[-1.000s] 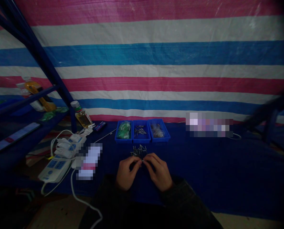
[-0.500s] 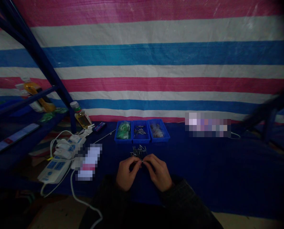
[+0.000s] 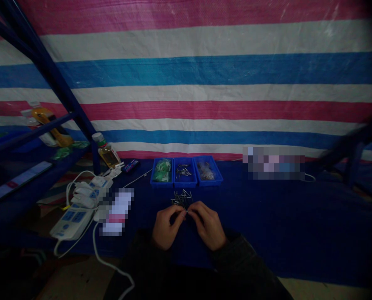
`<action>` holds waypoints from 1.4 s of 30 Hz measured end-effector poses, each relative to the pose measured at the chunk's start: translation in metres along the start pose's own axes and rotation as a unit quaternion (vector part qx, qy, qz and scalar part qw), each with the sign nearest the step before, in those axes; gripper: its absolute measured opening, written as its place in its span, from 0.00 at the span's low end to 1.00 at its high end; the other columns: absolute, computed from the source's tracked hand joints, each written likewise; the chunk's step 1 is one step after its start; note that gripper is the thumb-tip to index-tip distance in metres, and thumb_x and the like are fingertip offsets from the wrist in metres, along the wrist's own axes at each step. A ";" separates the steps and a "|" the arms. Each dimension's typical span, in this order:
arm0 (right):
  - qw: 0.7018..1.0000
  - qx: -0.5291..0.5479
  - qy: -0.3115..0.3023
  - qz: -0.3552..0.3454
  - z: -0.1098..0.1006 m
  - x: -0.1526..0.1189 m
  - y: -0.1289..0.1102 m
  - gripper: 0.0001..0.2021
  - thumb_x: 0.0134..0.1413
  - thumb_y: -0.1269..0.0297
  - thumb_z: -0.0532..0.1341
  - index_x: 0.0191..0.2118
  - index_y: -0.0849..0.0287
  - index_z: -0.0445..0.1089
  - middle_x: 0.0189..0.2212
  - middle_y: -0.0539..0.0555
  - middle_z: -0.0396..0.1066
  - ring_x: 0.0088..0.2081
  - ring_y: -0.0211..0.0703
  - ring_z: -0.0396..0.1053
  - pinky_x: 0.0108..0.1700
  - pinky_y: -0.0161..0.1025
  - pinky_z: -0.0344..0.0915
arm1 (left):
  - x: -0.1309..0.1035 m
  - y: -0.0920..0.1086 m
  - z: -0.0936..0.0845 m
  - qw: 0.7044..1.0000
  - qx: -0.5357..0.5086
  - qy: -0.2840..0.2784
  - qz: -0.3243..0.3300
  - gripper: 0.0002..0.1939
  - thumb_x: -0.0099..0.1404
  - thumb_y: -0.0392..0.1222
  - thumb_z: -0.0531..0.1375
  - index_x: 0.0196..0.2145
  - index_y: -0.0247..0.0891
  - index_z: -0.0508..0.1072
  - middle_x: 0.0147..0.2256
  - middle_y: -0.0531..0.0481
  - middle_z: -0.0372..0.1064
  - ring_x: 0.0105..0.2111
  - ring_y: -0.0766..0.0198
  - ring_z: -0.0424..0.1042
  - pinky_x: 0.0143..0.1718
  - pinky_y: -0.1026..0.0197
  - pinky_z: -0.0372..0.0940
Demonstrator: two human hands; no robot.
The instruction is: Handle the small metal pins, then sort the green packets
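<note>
My left hand (image 3: 167,227) and my right hand (image 3: 209,225) meet low in the middle of the blue table. Thumb and forefinger of each are pinched together around a tiny shiny metal piece (image 3: 187,211), mostly covered by the fingertips; its exact kind is too small to tell. Just beyond the fingers lies a loose pile of thin metal pins (image 3: 182,196). Behind the pile, three blue trays stand side by side: the left tray (image 3: 152,183) holds green bags, the middle tray (image 3: 186,184) more metal pins, the right tray (image 3: 211,182) clear plastic bags.
To the left are a white power strip (image 3: 70,223) with plugs and cables, a pixelated phone-like panel (image 3: 117,212), a bottle (image 3: 108,155) and a thin rod (image 3: 137,178). A pixelated object (image 3: 273,163) sits back right. Striped sheeting (image 3: 188,96) hangs behind the table.
Hardly anything differs. Both hands stay in place with fingertips together, and the small metal piece between them shows slightly more. The pile and trays have not moved.
</note>
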State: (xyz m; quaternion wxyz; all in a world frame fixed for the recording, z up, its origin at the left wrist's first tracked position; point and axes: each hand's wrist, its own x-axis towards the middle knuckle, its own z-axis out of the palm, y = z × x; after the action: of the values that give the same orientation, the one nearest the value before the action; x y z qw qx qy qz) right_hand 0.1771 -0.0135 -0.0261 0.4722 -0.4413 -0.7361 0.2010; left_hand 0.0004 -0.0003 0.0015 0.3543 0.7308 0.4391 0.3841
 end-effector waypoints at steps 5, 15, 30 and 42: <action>1.000 0.007 -0.007 0.004 -0.002 0.001 -0.002 0.07 0.69 0.69 0.54 0.41 0.55 0.70 0.36 0.53 0.72 0.37 0.43 0.73 0.42 0.39 0.69 | -0.001 -0.001 0.000 1.000 0.004 0.006 0.004 0.10 0.72 0.41 0.58 0.34 0.38 0.77 0.31 0.51 0.77 0.33 0.63 0.76 0.39 0.63 0.65; 1.000 -0.002 -0.007 0.001 0.001 -0.001 0.000 0.07 0.69 0.71 0.54 0.42 0.54 0.68 0.37 0.53 0.73 0.38 0.43 0.74 0.42 0.39 0.68 | 0.000 -0.002 0.001 1.000 0.001 0.010 0.004 0.10 0.72 0.39 0.59 0.32 0.38 0.77 0.31 0.51 0.77 0.33 0.63 0.76 0.39 0.64 0.65; 0.999 -0.024 0.024 0.030 -0.002 0.001 0.001 0.09 0.70 0.69 0.53 0.38 0.55 0.67 0.33 0.52 0.71 0.33 0.42 0.71 0.39 0.38 0.66 | 0.000 0.002 -0.002 1.000 0.004 0.027 0.003 0.11 0.72 0.43 0.58 0.34 0.38 0.77 0.30 0.50 0.77 0.32 0.62 0.76 0.38 0.62 0.66; 0.998 -0.015 0.054 0.029 -0.001 0.000 0.003 0.06 0.69 0.70 0.54 0.41 0.55 0.67 0.36 0.53 0.71 0.36 0.44 0.72 0.41 0.39 0.68 | 0.001 0.001 -0.003 0.998 -0.007 0.056 -0.014 0.09 0.71 0.42 0.59 0.35 0.38 0.77 0.29 0.51 0.77 0.31 0.62 0.76 0.38 0.63 0.67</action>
State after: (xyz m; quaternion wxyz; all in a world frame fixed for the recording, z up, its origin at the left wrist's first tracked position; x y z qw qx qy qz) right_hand 0.1793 -0.0118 -0.0273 0.4982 -0.4802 -0.6993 0.1795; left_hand -0.0013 0.0009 0.0042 0.3396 0.6994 0.4656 0.4226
